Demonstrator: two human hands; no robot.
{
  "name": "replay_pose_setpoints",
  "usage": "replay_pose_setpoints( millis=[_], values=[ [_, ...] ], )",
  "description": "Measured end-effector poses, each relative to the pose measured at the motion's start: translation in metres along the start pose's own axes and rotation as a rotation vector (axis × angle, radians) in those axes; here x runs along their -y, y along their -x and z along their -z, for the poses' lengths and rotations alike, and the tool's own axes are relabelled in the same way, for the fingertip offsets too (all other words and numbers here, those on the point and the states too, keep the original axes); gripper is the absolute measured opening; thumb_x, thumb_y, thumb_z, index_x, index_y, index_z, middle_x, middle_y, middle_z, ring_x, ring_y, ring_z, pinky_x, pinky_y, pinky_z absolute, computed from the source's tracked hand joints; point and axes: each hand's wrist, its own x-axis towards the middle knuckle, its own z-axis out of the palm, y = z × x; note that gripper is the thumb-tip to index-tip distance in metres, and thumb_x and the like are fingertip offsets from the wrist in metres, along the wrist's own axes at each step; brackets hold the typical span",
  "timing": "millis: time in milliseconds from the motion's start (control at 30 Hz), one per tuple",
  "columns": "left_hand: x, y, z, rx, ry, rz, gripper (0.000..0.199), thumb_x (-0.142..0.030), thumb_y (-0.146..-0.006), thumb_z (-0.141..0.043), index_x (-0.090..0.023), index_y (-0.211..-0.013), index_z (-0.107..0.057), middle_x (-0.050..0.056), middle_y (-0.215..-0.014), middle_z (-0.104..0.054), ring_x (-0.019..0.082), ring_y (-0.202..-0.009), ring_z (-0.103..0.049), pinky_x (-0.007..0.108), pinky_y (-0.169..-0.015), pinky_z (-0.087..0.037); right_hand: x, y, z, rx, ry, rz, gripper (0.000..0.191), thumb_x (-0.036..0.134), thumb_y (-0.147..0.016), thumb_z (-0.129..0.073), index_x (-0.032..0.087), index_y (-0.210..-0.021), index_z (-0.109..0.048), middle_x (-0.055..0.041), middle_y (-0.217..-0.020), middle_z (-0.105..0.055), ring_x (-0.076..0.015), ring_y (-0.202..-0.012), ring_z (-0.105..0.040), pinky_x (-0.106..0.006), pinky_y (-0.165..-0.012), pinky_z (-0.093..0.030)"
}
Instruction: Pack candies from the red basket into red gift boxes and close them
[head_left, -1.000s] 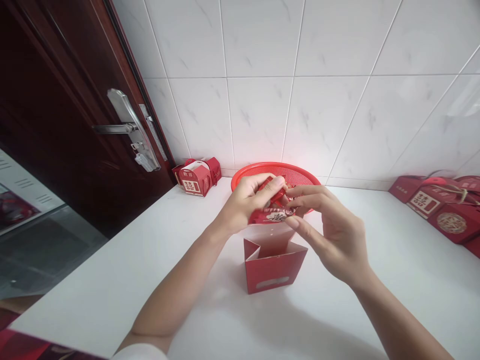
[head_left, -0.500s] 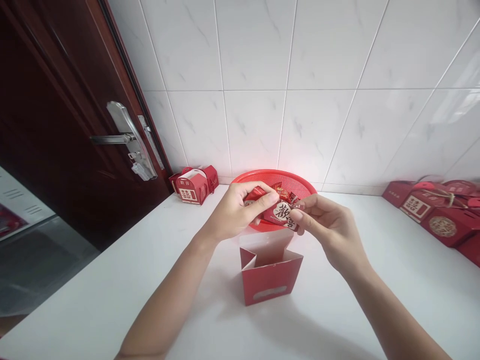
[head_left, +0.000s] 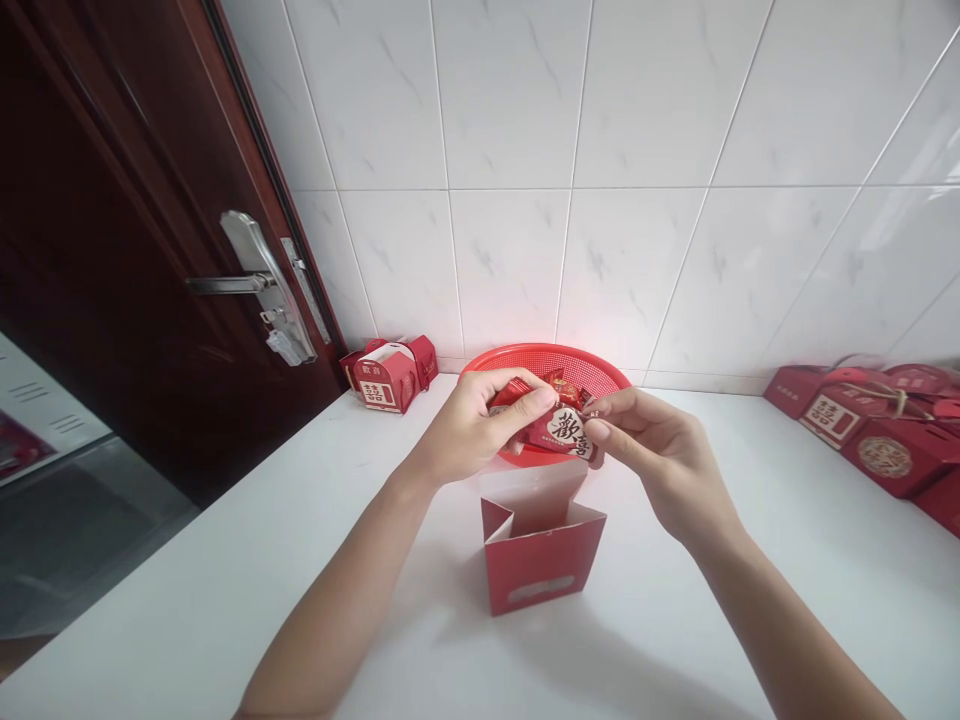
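Between my two hands is a red packet [head_left: 559,430] with a white circle and dark characters. My left hand [head_left: 480,420] pinches its upper left part, thumb on top. At the packet's right end, the thumb and fingers of my right hand [head_left: 652,445] are closed on its edge. Behind the hands sits a red mesh basket [head_left: 525,353] with several red-wrapped pieces, partly hidden by the fingers and packet. Below the packet, nearer me, a red box [head_left: 541,565] stands upright with its top flaps open and a pale inside showing.
On the white table [head_left: 337,500], small red boxes [head_left: 386,380] stand at the back left. Several more red boxes [head_left: 885,450] lie at the right. A tiled wall [head_left: 510,120] rises behind, and a dark door [head_left: 135,200] with a metal handle is at the left.
My right fingers have shifted slightly on the packet's right end, and more of its printed face shows. The whole view has moved slightly.
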Motion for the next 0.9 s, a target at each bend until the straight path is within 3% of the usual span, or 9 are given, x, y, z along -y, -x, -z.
replay_pose_setpoints(
  millis=[400, 600, 900],
  values=[
    [0.006, -0.006, 0.01, 0.017, 0.2, 0.077, 0.051, -0.06, -0.096, -0.052, -0.015, -0.092, -0.074, 0.0, -0.053, -0.056, 0.012, -0.048, -0.052, 0.021, -0.046, -0.041, 0.0, 0.001, 0.002, -0.011, 0.124, 0.063, 0.007, 0.029, -0.088, -0.077, 0.022, -0.088, -0.073, 0.0, -0.079, -0.071, -0.0128, -0.066, -0.065, -0.026, -0.063, -0.054],
    [0.005, -0.006, 0.015, -0.045, 0.177, 0.047, 0.048, -0.058, -0.093, -0.059, -0.013, -0.092, -0.073, 0.006, -0.078, -0.07, 0.009, -0.048, -0.053, 0.022, -0.045, -0.039, 0.008, 0.005, 0.008, 0.172, 0.52, 0.224, 0.005, 0.018, -0.09, -0.07, 0.023, -0.089, -0.071, 0.0003, -0.08, -0.072, -0.0165, -0.078, -0.063, -0.03, -0.072, -0.053],
    [0.007, -0.006, 0.014, 0.005, 0.142, 0.041, 0.043, -0.055, -0.096, -0.057, -0.015, -0.095, -0.073, 0.004, -0.077, -0.07, 0.008, -0.048, -0.053, 0.022, -0.046, -0.037, 0.003, 0.01, -0.001, 0.372, 0.832, 0.425, 0.018, 0.008, -0.093, -0.061, 0.02, -0.1, -0.072, -0.001, -0.081, -0.071, -0.0173, -0.074, -0.057, -0.036, -0.075, -0.046]
  ],
)
